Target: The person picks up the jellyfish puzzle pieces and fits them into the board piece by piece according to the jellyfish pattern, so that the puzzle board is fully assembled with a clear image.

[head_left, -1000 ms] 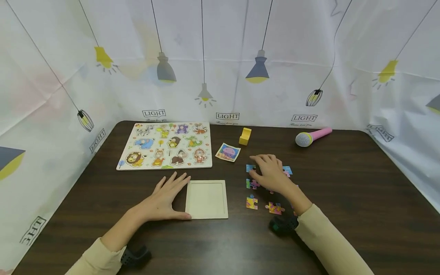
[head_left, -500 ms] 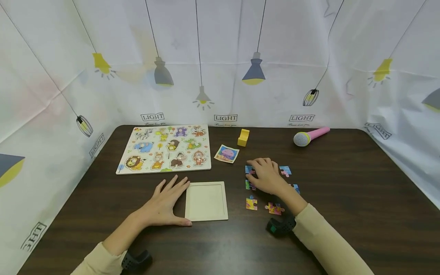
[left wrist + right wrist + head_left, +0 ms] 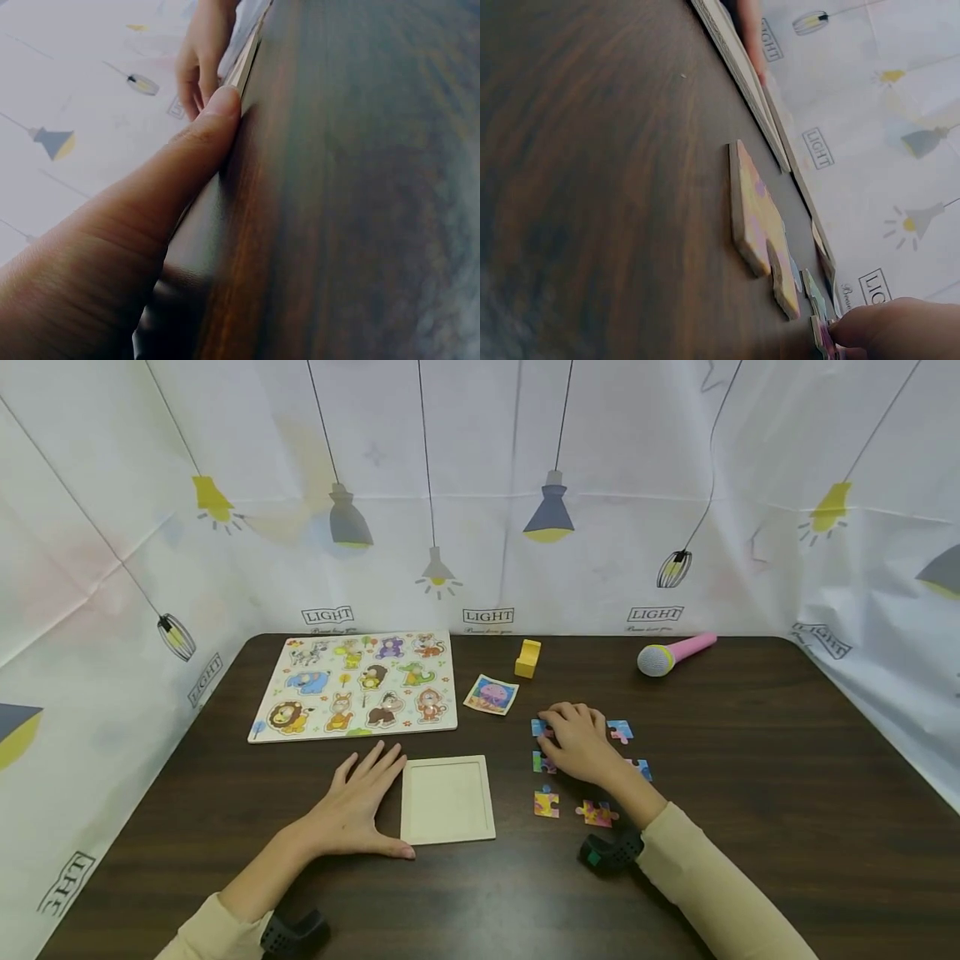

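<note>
At the far left, a cream left sleeve ends in a dark wrist device just behind the left hand. That hand lies with thumb and fingers spread wide, gripping nothing; its thumb tip and a fingertip are at the near and far left corners of a pale square tray, which lies flat on the table just right of the hand. Beyond the left hand sits an animal picture board, its figures in three rows.

Farther right, between the hands and beyond them, lie a small picture card and, past it, a yellow block.

Next come loose jigsaw pieces. A blue one and a green and purple one show at the left of the right hand, a yellow one lies nearer the person, and a yellow and pink one lies below the right wrist. The right hand is bent down over the group, fingers curved; whether it pinches a piece is hidden. Just right of it are two more blue-edged pieces.

Beyond and to the right of that hand lies a pink microphone.
</note>
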Motion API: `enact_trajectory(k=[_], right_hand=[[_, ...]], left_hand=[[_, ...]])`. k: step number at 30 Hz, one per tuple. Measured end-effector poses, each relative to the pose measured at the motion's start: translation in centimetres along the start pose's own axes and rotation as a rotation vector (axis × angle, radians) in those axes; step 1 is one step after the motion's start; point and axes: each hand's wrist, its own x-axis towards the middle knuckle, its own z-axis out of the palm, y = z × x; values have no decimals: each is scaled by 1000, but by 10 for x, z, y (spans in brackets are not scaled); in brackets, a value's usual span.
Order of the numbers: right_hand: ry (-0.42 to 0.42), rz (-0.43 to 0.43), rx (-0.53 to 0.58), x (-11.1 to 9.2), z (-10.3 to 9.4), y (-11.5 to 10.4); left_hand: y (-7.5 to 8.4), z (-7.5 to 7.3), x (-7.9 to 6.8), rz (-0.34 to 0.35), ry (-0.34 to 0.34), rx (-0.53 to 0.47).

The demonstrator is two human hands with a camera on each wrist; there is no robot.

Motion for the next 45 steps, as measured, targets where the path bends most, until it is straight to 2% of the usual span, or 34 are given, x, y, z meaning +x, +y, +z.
enact_trajectory(k=[17,23,29,35,42,45], right_hand=[[70,46,109,0,1,-1],[66,53,138,0,1,-3],[84,16,273,-2,-4,-3],[49,5,392,-4,-14,-11],[-28,-11,543,-6,-23,-31],[-66,-16,596,-8,-22,-42]], left_hand=[[2,0,0,4,13,27],[3,-1,-3,-12,0,-19],[3,0,-2,-15,-5,-36],[1,1,-2,5,11,-60],[-2,1,-2,99,24,-76],[-2,1,-2,109,21,-69]])
